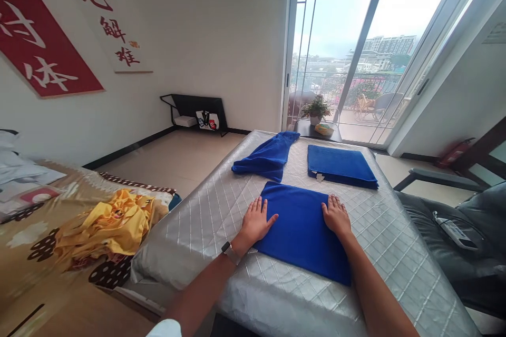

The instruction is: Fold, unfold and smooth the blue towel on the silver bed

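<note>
A folded blue towel [300, 226] lies flat on the silver quilted bed [221, 205] in front of me. My left hand [256, 221] rests flat on its left edge, fingers stretched out. My right hand [336, 215] lies flat on its right edge, fingers together and extended. Neither hand holds anything. Farther back, a second folded blue towel [340, 166] lies neatly on the right, and a rumpled, unfolded blue towel [269, 157] lies on the left.
A yellow cloth [113, 224] lies heaped on a patterned bed [47, 268] to the left. A dark chair [458, 231] stands to the right. Sliding glass doors [356, 47] with a potted plant [316, 109] are beyond; a black rack [197, 110] sits by the wall.
</note>
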### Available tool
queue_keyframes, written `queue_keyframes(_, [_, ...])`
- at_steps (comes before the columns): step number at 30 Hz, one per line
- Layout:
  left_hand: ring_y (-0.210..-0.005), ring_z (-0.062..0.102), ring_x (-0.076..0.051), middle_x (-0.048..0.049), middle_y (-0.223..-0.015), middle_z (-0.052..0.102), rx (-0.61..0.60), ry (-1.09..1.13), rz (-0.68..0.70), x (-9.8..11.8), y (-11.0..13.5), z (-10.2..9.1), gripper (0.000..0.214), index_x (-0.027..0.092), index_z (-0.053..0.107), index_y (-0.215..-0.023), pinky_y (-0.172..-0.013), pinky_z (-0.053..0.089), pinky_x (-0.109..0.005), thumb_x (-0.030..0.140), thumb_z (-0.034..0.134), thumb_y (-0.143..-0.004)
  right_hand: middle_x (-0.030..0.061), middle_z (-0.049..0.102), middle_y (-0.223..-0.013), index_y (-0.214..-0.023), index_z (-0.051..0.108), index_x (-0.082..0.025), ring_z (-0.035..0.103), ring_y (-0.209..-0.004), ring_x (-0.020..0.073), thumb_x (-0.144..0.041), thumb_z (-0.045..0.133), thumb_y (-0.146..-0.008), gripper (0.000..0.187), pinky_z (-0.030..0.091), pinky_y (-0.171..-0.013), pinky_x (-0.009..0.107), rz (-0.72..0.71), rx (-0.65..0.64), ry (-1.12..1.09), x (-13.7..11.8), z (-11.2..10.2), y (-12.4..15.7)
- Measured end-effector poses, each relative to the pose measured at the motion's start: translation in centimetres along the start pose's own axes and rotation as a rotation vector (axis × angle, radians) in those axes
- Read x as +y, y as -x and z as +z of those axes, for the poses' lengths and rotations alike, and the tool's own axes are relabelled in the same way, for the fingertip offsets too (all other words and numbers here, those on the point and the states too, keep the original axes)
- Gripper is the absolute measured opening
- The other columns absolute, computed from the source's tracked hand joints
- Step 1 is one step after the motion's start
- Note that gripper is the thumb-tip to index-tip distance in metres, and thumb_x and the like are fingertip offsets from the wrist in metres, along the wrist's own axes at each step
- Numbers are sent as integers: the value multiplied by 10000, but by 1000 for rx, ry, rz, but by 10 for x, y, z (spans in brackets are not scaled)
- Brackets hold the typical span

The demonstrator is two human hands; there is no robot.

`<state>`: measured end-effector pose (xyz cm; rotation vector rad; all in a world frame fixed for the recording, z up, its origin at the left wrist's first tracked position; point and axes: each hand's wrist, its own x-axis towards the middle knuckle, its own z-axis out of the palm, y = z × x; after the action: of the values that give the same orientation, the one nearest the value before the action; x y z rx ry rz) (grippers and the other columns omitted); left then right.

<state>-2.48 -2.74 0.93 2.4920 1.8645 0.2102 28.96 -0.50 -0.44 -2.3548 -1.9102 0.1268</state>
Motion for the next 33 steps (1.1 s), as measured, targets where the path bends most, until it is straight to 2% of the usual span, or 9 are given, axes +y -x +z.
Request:
queue_keyframes(3, [-1516,291,-322,-211,-1615,340,51,16,129,40,-21,-3,858,26,378,-1542,-1237,248,-466,662,142,-1017,109,200,-1688,-1604,235,-45,133,-1560,216,-427,138,-1040,688,95,-1259,401,-1,-1,-9,0,0,-1])
queue_keyframes(8, [-1513,309,-240,-118,-1597,420,113,97,479,127,-72,12,714,118,421,-1532,-1251,217,-406,585,175,-1052,124,215,-1683,-1602,242,-42,149,-1557,221,-400,184,-1044,666,118,-1251,396,-21,10,36,2,3,-2])
queue_keyframes(10, [-1509,315,-229,-108,-1598,422,111,118,499,148,-89,21,677,126,422,-1532,-1251,215,-398,548,176,-1063,119,217,-1683,-1603,250,-54,149,-1558,220,-395,185,-1044,659,128,-1248,391,-32,12,55,3,4,-1])
queue_keyframes(12, [-1509,311,-234,-113,-1602,414,91,130,456,154,-101,29,671,125,417,-1535,-1250,217,-407,541,183,-1063,113,229,-1680,-1601,265,-61,160,-1556,218,-385,169,-1043,653,132,-1247,388,-31,26,61,3,4,-1])
queue_keyframes(16, [-1519,290,-262,-109,-1618,385,41,144,337,125,-108,35,703,174,394,-1557,-1248,221,-464,608,200,-1040,125,237,-1676,-1595,265,-34,175,-1552,223,-403,168,-1036,677,128,-1252,395,-20,32,34,2,4,-2])
queue_keyframes(22, [-1539,234,-278,-135,-1646,322,17,119,106,28,-107,24,808,154,371,-1568,-1254,182,-465,688,143,-1005,101,203,-1687,-1607,235,-50,137,-1560,210,-435,146,-1032,697,95,-1260,394,4,7,-7,1,3,-3])
queue_keyframes(25, [-1538,237,-274,-148,-1656,290,30,95,24,-10,-106,22,802,141,331,-1582,-1246,202,-451,674,146,-1012,95,207,-1687,-1606,236,-49,135,-1560,212,-434,146,-1030,699,93,-1261,398,5,8,-17,0,1,-1])
queue_keyframes(28, [-1539,235,-266,-153,-1662,266,20,92,7,-26,-106,23,788,134,293,-1594,-1236,225,-444,659,164,-1019,94,207,-1688,-1606,239,-50,137,-1560,213,-438,142,-1029,702,93,-1262,397,7,5,-26,0,0,0])
queue_keyframes(33, [-1543,223,-271,-151,-1654,282,-37,71,7,-25,-109,16,788,139,289,-1596,-1250,174,-473,658,180,-1013,95,197,-1690,-1610,224,-54,125,-1562,207,-435,145,-1027,701,95,-1261,395,19,-6,-23,0,-1,-1])
